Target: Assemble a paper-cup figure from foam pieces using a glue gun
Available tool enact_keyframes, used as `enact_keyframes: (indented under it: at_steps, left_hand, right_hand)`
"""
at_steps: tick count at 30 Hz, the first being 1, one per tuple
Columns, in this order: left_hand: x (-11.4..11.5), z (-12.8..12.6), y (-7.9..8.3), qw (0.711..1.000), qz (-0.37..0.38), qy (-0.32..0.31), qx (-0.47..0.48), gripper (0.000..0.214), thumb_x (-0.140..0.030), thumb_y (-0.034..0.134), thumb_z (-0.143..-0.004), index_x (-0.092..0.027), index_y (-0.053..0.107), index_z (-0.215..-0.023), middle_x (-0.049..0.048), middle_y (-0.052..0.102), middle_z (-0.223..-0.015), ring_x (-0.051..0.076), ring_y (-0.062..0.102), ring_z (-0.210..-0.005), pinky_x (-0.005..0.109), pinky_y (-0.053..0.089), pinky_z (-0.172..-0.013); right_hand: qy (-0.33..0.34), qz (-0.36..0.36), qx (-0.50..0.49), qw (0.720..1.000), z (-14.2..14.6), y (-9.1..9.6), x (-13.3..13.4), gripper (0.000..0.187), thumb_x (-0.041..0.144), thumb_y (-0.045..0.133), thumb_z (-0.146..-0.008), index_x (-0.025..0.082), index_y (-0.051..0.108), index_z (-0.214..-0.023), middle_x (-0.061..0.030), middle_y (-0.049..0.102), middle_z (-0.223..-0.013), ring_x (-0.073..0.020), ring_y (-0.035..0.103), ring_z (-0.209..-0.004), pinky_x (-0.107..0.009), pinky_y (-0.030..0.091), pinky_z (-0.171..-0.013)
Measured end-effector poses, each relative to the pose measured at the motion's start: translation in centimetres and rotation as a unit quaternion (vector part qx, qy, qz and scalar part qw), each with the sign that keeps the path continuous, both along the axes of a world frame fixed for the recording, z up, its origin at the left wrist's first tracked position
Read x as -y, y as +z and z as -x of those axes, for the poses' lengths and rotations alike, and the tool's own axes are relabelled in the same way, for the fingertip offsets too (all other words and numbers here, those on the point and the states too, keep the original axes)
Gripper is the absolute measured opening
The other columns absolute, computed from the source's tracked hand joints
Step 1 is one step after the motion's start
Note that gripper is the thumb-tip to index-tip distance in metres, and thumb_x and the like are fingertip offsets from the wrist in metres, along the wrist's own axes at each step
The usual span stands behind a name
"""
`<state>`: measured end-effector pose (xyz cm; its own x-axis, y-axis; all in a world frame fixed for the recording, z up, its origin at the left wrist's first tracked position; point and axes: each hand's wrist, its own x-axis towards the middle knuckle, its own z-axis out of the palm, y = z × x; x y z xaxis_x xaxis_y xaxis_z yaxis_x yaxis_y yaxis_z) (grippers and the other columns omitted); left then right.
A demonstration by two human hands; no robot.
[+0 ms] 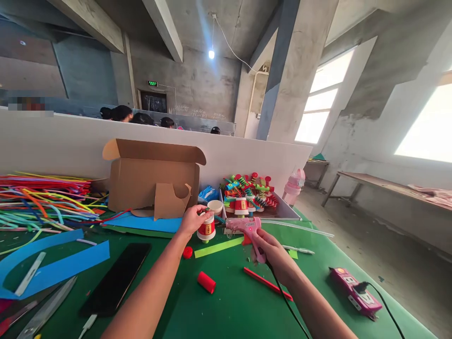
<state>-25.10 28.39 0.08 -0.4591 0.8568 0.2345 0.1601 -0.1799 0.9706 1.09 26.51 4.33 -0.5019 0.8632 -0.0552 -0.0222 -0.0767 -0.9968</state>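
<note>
Glue gun point(248, 226) in right hand point(274, 250), decorated cup point(206, 230)

Place: a craft workshop is indicated.
Overhead: a bulb point(211, 54) is hung beneath bare concrete beams point(164, 28).
Far wall point(205, 84): a lit green sign point(152, 83) is mounted above a doorway point(153, 101).
Green table point(187, 306): pipe cleaners point(52, 202) are heaped; a glue gun point(247, 225) is held.
White partition point(52, 127): several heads point(122, 113) are seen beyond.
</note>
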Motion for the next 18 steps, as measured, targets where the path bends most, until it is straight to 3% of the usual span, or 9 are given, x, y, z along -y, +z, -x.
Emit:
enact_keyframes:
  at_steps: [7, 15, 18]
  left_hand:
    - [0.0, 0.2, -0.1, 0.999, 0.003, 0.020, -0.035, 0.034, -0.047, 0.079, -0.053, -0.019, 0.072, -0.071, 0.0051, 0.071, -0.071, 0.021, 0.060, -0.067, 0.030, 0.041, -0.060]
    - [-0.3, 0.7, -0.2, 0.998, 0.004, 0.043, -0.047, 0.035, -0.045, 0.074, -0.054, -0.018, 0.072, -0.075, 0.0062, 0.072, -0.081, 0.021, 0.060, -0.079, 0.030, 0.045, -0.068]
    - [-0.3, 0.7, 0.0, 0.997, 0.001, 0.046, -0.056, 0.033, -0.043, 0.072, -0.057, -0.017, 0.072, -0.078, 0.0066, 0.073, -0.084, 0.021, 0.061, -0.083, 0.030, 0.046, -0.071]
  right_hand:
    - [-0.007, 0.000, -0.003, 1.000, 0.9, 0.0, 0.6, 0.042, 0.059, 0.069, -0.076, 0.019, 0.063, -0.089, 0.0044, 0.057, -0.050, -0.0113, 0.047, -0.045, -0.023, 0.037, -0.046]
    - [0.019, 0.022, 0.020, 0.999, 1.5, -0.3, 0.2, 0.056, 0.070, 0.071, -0.065, 0.020, 0.059, -0.088, 0.0058, 0.054, -0.052, -0.0101, 0.046, -0.045, -0.023, 0.039, -0.046]
    - [0.026, 0.017, 0.024, 0.999, 1.6, -0.1, 0.3, 0.053, 0.067, 0.071, -0.067, 0.020, 0.058, -0.088, 0.0051, 0.056, -0.055, -0.0105, 0.047, -0.048, -0.024, 0.041, -0.049]
